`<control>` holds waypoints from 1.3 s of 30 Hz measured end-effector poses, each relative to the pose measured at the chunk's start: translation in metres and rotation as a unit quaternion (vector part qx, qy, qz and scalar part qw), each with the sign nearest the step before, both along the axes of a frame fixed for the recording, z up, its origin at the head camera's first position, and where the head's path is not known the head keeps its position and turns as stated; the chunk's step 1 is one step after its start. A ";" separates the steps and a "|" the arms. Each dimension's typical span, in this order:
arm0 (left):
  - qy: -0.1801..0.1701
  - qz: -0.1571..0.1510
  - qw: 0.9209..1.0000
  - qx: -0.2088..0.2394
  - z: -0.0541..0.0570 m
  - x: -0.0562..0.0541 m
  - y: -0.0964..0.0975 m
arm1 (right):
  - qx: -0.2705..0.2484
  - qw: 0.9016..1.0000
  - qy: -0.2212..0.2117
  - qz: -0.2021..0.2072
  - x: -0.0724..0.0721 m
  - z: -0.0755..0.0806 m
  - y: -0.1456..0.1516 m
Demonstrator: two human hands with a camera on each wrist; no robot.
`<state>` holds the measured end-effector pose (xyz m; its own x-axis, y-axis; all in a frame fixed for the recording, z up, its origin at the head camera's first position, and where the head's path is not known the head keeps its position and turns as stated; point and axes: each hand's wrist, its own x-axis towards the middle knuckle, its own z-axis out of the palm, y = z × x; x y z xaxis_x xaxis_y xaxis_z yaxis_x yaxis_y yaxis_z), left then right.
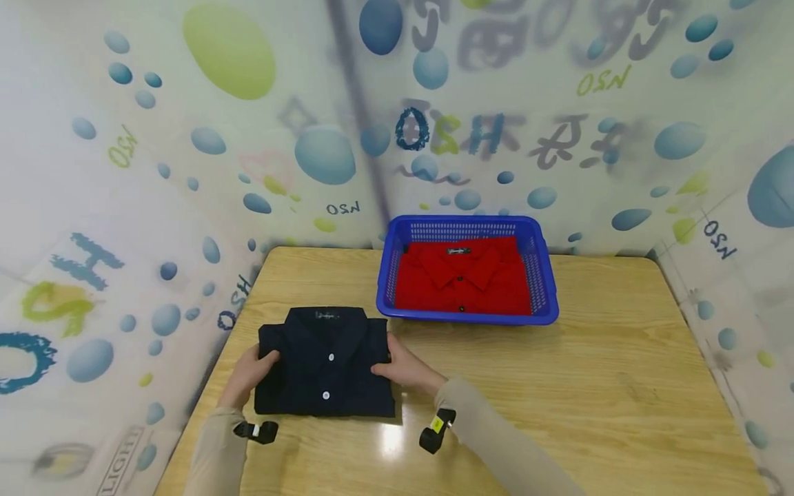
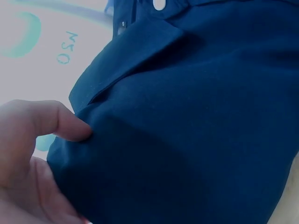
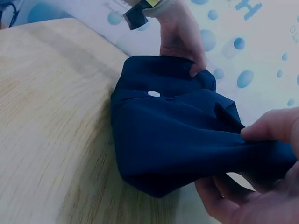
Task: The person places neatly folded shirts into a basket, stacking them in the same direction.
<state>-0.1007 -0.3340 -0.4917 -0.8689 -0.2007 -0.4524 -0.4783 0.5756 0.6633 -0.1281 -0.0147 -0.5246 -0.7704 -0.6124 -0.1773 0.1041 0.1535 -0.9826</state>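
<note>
A folded dark navy shirt (image 1: 304, 372) with white buttons lies collar-away at the left part of the table in the head view. My left hand (image 1: 249, 375) grips its left edge, thumb on top. On the opposite side my right hand (image 1: 408, 365) pinches the right edge. The right wrist view shows the thumb above the navy shirt (image 3: 159, 135) and fingers below it, with that edge lifted off the wood. In the left wrist view the thumb presses on the navy cloth (image 2: 163, 126); the fingers underneath are partly hidden.
A blue plastic basket (image 1: 465, 319) stands at the back of the table against the patterned wall. Inside it lies a folded red shirt (image 1: 434, 293) with dark buttons, collar toward the wall. The wooden table (image 1: 589, 386) extends to the right of both.
</note>
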 end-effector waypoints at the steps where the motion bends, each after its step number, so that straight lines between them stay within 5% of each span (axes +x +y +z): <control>1: -0.002 0.000 1.000 -0.002 0.002 0.000 0.001 | 0.001 1.000 -0.001 0.000 0.001 0.001 0.000; 7: 0.013 -0.006 1.000 -0.010 0.011 -0.001 0.003 | 0.002 1.000 0.026 0.001 0.006 0.010 0.003; 17: 0.040 -0.015 0.999 0.008 0.025 0.001 0.022 | 0.042 0.989 0.145 -0.008 0.011 0.028 0.022; 31: 0.091 -0.053 0.994 0.015 0.041 -0.006 0.056 | 0.013 0.985 0.171 -0.031 0.002 0.045 0.067; 39: 0.114 -0.104 0.986 0.058 0.049 -0.013 0.074 | 0.000 0.984 0.175 -0.028 -0.004 0.056 0.099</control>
<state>-0.1138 -0.2598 -0.4423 -0.9677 0.0335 -0.2499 -0.1889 0.5597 0.8069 -0.1324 0.0842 -0.4686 -0.8174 -0.5664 0.1049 -0.2327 0.1581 -0.9596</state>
